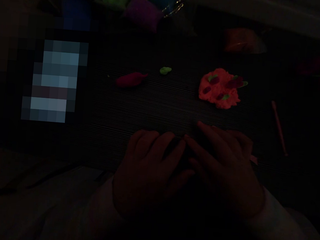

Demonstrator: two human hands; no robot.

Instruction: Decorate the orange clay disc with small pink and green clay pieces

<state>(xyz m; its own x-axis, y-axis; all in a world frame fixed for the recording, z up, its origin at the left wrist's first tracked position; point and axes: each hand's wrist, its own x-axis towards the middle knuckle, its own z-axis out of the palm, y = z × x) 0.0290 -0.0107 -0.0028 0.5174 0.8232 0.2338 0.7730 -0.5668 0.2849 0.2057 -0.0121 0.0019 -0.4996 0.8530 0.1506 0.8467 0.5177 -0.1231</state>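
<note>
One left hand (147, 169) and one right hand (224, 165) were nearly fingertip to fingertip over the dark table (172, 108)!
Left fingers curled, right ones stretched; gripping anything? I couldn't tell! Just beyond the right hand lay the red clay piece (220, 89), topped with green bits (226, 97) and purple bits (214, 80).

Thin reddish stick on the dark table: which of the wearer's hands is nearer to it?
Right. The right hand is left of the thin reddish stick and a little closer to the wearer; the left hand is farther left, beyond the right hand.
</note>
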